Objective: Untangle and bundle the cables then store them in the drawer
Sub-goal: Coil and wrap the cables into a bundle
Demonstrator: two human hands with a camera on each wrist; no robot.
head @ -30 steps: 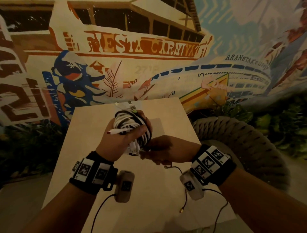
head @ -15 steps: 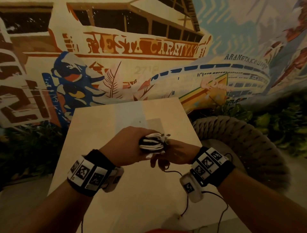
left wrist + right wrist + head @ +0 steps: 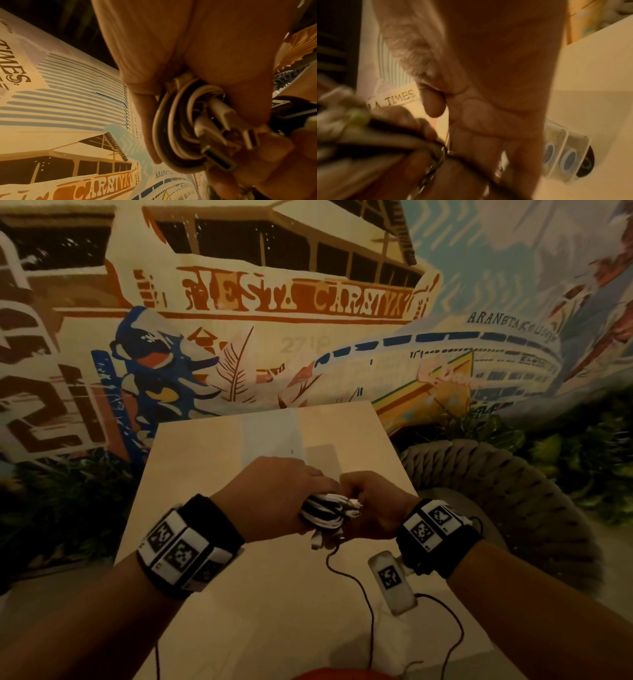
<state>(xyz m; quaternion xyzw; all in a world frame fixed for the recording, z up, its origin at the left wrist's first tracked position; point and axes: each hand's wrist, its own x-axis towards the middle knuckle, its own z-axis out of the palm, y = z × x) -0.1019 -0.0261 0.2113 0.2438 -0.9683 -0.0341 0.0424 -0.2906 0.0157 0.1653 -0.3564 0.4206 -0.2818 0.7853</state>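
A coiled bundle of white and black cables point(image 3: 325, 510) hangs above the pale cabinet top point(image 3: 274, 604), held between both hands. My left hand point(image 3: 274, 498) grips the bundle from the left, palm down, fingers wrapped round the loops. My right hand point(image 3: 370, 505) closes on the bundle's right end, where white plug ends stick out. In the left wrist view the cable loops point(image 3: 173, 128) and several USB plugs point(image 3: 221, 113) sit under my curled fingers. The right wrist view is blurred; dark cable strands point(image 3: 388, 136) run past my fingers. No drawer is in view.
A thin black wire point(image 3: 366, 597) dangles from the hands over the cabinet top. A thick woven rope ring point(image 3: 513, 494) lies to the right of the cabinet. A painted mural wall point(image 3: 308, 302) stands behind, with dark foliage at both lower sides.
My left hand has turned palm down and lowered the bundle from upright to level. My right hand has moved up from under the bundle and now closes on its right end.
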